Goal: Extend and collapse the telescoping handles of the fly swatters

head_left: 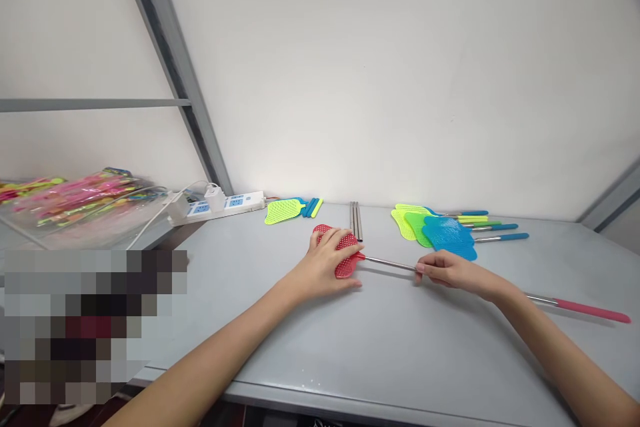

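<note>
Holding the red swatter (345,269) mid table (300,340), you've L hand (326,261) spread loosely over its mesh head, thumb apart, & R hand (447,270) pinching its metal rod (389,263); it's prob light w/ a bendy head and stiff, slick rod, so grip nr the neck (360,256).

Left hand (325,265) palm down, fingers (349,252) spread; right hand (450,271) pinching; forearms (250,333) angled inward.
</note>
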### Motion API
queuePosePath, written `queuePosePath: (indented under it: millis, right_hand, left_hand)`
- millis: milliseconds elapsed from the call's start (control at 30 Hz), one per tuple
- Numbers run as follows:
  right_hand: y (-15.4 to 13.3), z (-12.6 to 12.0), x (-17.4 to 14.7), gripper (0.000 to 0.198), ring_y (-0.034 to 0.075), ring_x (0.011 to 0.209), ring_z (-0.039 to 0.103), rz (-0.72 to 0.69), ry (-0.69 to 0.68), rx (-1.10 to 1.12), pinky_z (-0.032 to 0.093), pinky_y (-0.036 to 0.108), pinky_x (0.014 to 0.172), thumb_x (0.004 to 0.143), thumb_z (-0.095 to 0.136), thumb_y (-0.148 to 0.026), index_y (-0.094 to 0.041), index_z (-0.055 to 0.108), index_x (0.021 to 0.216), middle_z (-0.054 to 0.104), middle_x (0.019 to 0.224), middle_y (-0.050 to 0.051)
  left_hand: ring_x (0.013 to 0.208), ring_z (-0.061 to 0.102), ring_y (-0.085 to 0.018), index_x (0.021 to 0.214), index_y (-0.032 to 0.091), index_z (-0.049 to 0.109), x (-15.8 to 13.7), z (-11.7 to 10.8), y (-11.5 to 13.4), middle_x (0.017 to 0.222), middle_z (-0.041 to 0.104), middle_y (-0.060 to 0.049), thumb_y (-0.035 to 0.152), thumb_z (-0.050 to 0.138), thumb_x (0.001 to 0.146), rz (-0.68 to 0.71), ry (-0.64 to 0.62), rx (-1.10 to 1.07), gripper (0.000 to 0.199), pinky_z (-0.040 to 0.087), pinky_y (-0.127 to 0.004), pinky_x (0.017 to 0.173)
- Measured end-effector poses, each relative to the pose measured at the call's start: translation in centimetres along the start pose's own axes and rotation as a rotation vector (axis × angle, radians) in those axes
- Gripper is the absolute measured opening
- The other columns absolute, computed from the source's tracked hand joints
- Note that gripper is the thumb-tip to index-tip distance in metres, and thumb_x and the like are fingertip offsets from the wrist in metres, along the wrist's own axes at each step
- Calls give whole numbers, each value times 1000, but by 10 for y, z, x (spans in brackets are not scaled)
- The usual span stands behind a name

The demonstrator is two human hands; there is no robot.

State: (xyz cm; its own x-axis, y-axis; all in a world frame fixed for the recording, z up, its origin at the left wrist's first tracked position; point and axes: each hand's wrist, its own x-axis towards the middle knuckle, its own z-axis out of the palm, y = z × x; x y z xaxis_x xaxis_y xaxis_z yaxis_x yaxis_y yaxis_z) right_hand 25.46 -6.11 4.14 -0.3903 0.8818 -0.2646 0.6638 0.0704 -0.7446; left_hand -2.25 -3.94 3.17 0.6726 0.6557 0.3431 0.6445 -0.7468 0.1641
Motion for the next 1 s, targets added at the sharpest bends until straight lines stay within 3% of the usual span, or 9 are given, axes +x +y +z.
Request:
queuePosePath:
  millis: [200, 433, 600, 833, 1000]
  right_hand:
    - [-2, -3, -5, 45, 9, 49, 28, 42, 13, -70, 23, 22, 47, 78, 37, -54, -17, 62, 76, 32, 55, -4]
    - [5, 0, 0, 46, 8, 47, 29, 19, -22, -50, 23, 21, 47, 79, 35, -54, -16, 61, 80, 33, 50, -5]
    - [4, 10, 5, 45, 8, 46, 31, 30, -96, 1, 24, 19, 43, 79, 36, -54, -16, 59, 82, 37, 48, -5]
    - [1, 11, 4, 45, 8, 45, 32, 22, -113, -8, 24, 19, 43, 78, 38, -54, -15, 60, 84, 38, 48, -4]
    - [-6, 16, 4, 45, 10, 49, 36, -24, -109, -49, 28, 21, 48, 79, 37, -53, -16, 61, 84, 41, 51, -3]
  left_hand:
    - [112, 32, -21, 115, 31, 44, 2, 4, -5, 121, 40, -5, 37, 39, 84, 48, -17, 47, 33, 21, -39, 93]
    - [109, 37, -21, 122, 20, 37, -1, 16, 11, 122, 43, -8, 33, 27, 88, 57, -30, 169, 37, 25, -37, 88]
    - [117, 30, -21, 128, 18, 25, -4, 31, 12, 130, 37, -7, 24, 19, 90, 40, -68, 189, 39, 24, -37, 89]
    - [121, 28, -21, 129, 23, 26, -5, 27, 11, 132, 35, -6, 38, 24, 88, 0, -128, 32, 44, 25, -36, 93]
    - [125, 15, -30, 130, 32, 22, -8, 19, 12, 138, 23, -4, 61, 33, 75, -65, -208, -102, 63, 17, -47, 96]
